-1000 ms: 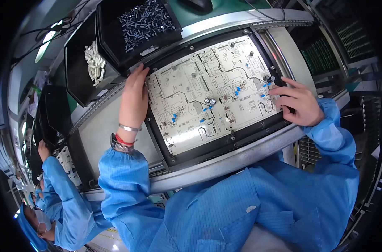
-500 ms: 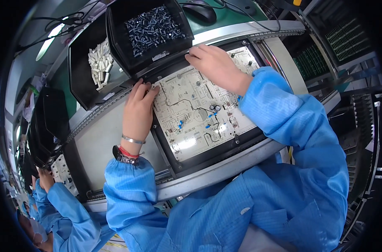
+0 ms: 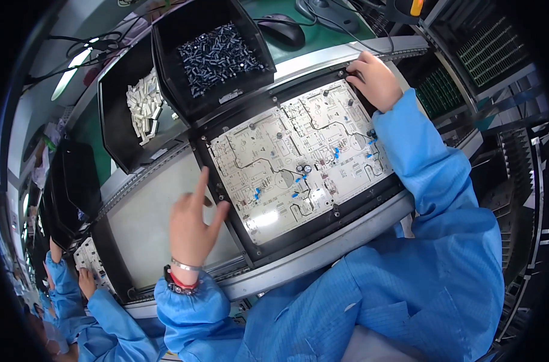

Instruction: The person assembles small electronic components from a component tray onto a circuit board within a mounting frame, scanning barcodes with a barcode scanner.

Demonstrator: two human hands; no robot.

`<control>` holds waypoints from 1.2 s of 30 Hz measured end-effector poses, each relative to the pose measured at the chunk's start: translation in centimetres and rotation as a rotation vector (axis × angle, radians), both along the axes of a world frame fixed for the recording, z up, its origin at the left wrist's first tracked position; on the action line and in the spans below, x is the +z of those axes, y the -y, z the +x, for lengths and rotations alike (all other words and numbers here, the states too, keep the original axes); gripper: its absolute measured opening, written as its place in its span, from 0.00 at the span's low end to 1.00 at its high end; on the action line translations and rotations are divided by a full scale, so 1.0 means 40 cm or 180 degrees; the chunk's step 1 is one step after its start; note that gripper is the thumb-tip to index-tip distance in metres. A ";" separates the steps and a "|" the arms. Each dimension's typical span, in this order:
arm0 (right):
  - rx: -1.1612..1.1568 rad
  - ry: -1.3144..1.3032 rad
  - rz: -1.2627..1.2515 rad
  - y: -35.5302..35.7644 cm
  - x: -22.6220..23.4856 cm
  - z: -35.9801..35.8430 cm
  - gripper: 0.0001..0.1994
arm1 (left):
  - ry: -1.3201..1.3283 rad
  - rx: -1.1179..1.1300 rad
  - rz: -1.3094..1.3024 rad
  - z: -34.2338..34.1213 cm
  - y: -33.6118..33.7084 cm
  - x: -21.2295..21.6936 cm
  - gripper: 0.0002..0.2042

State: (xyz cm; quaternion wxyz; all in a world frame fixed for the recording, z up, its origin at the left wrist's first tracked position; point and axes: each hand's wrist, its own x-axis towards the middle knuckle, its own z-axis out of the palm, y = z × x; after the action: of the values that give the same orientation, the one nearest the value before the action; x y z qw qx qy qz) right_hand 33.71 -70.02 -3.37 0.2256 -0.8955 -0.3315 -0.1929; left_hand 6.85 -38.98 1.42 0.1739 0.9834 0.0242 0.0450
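The circuit board (image 3: pixel 298 160) sits in its black carrier frame (image 3: pixel 322 226) on the bench conveyor. The right hand (image 3: pixel 376 77) is clamped on the far corner; the left hand (image 3: pixel 193 223), loose and empty, hovers by the near-left edge. Best slid flat, fingers kept off the blue components (image 3: pixel 297 179).

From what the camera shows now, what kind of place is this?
Probably an electronics assembly line: a white circuit board lies in a black carrier, black bins hold small components, and a co-worker in a blue smock works nearby.
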 end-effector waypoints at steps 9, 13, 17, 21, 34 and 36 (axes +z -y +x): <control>-0.0488 -0.0872 0.0567 -0.027 -0.017 0.009 0.07 | -0.0103 -0.0159 0.0048 0.010 0.068 -0.001 0.38; -0.0456 -0.0554 0.0283 -0.048 0.030 -0.032 0.07 | -0.0282 -0.0136 0.0191 0.014 0.079 0.010 0.38; 0.1016 0.0290 -0.0055 -0.191 0.206 -0.124 0.07 | -0.0209 -0.0363 0.0290 0.022 0.098 -0.003 0.36; 0.1768 0.0544 -0.0077 -0.430 0.192 -0.085 0.11 | -0.0140 -0.1068 -0.0525 0.074 0.115 -0.017 0.36; 0.1128 0.0484 -0.0920 -0.527 0.149 0.005 0.03 | 0.0211 -0.0042 0.0286 0.372 -0.268 0.026 0.08; 0.1223 0.0562 -0.1033 -0.523 0.150 0.008 0.05 | 0.0069 0.0093 0.0576 0.391 -0.256 0.029 0.07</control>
State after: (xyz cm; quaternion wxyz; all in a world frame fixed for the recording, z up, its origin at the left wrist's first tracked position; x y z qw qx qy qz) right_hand 34.04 -49.10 2.63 0.0817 -0.8203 -0.5404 -0.1682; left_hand 22.51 -28.73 2.58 0.0839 0.9941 0.0325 0.0602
